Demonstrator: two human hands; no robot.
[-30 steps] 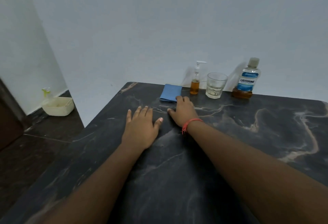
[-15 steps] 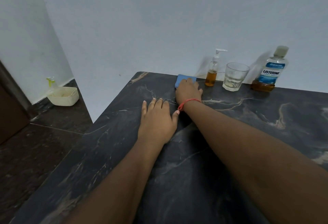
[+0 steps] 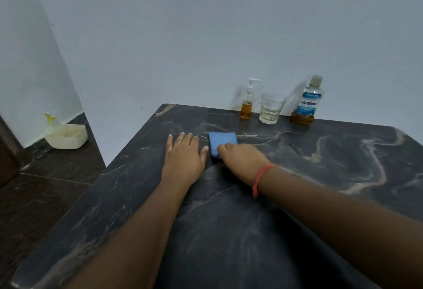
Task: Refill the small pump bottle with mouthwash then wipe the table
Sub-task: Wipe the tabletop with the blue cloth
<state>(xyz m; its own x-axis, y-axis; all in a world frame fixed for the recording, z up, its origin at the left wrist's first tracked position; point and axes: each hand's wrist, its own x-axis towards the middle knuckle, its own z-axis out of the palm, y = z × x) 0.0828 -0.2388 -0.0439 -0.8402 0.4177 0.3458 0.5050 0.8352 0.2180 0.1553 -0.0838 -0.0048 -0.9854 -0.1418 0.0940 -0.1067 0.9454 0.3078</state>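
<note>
Wiping w/ the blue cloth (image 3: 222, 141), right hand (image 3: 242, 162) curled on its near edge, left hand (image 3: 184, 159) flat beside it on the counter (image 3: 343, 174). Risk: sweep behind cloth topples pump bottle (image 3: 246, 105), glass (image 3: 271, 109).

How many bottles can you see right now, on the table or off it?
3. The small pump bottle and the Listerine mouthwash bottle stand at the table's far edge, either side of the glass. A spray bottle sits in the floor basket.
</note>
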